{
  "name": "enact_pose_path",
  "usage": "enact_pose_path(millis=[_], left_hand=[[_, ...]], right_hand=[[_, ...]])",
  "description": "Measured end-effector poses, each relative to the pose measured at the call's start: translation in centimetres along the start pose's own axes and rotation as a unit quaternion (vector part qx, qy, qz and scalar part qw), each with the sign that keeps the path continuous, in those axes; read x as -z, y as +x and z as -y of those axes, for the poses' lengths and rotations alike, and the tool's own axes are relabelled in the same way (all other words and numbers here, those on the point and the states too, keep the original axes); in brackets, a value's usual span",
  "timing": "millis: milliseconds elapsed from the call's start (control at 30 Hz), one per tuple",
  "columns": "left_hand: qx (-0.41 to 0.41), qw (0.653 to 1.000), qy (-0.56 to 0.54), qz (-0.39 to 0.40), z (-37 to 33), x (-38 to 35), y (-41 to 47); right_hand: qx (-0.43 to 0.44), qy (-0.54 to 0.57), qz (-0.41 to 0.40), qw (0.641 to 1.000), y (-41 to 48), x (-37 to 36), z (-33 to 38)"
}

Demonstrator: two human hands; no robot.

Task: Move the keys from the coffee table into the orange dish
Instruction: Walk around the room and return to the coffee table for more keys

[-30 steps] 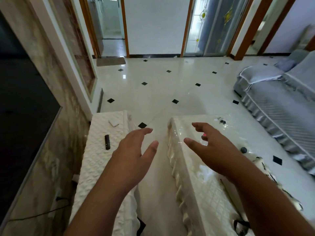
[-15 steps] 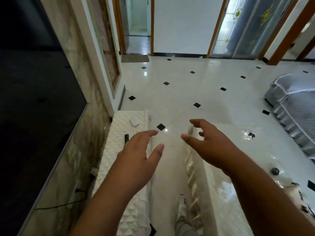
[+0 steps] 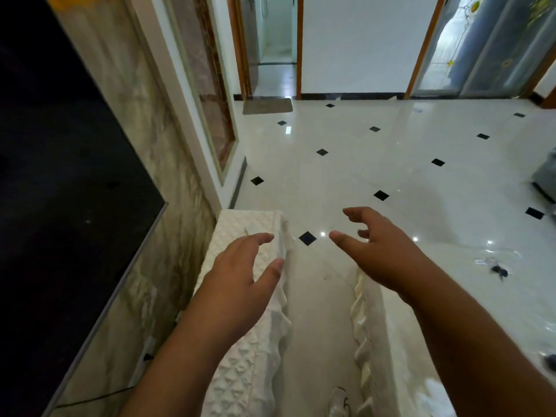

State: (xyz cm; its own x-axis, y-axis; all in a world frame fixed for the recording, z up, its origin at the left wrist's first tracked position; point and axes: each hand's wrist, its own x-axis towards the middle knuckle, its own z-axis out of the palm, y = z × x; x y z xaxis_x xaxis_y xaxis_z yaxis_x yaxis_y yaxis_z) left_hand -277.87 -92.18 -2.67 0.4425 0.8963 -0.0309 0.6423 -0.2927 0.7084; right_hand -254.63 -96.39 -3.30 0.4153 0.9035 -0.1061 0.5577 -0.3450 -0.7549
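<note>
- I'm holding both hands empty, fingers spread: left hand [image 3: 237,284], right hand [image 3: 382,251].
- The keys [image 3: 498,269], probably that small dark cluster, are lying on the coffee table [image 3: 451,296], off to the right and nearer my right hand.
- I'm seeing no orange dish.

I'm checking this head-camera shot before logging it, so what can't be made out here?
- Orange dish: not in the head view.
- Dark item on the coffee table: blurred, too small to confirm as keys.
- Cabinet top: partly covered by the left hand.
- Right hand: empty, fingers spread.
</note>
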Motion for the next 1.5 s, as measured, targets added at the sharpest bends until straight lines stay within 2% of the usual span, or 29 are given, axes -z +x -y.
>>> enact_pose_path(millis=[467,800,967,1233,1500], left_hand=[[-0.036,0.999,0.007,-0.003,-8.7,-7.9,15.5],[-0.111,0.991,0.009,0.069,-11.4,-12.9,28.9],[-0.132,0.986,0.002,0.099,-10.9,-12.8,37.3],[-0.132,0.986,0.003,0.105,-8.7,-9.1,50.9],[-0.125,0.988,-0.016,0.094,-7.8,-6.6,59.9]], right_hand=[[-0.014,-0.017,-0.034,0.999,12.3,10.3,-8.8],[-0.099,-0.046,-0.071,0.992,20.1,14.8,-13.3],[-0.116,-0.069,-0.09,0.987,27.0,15.6,-12.6],[-0.11,-0.066,-0.107,0.986,40.5,14.5,-7.4],[-0.11,-0.068,-0.051,0.99,48.8,12.8,-5.1]])
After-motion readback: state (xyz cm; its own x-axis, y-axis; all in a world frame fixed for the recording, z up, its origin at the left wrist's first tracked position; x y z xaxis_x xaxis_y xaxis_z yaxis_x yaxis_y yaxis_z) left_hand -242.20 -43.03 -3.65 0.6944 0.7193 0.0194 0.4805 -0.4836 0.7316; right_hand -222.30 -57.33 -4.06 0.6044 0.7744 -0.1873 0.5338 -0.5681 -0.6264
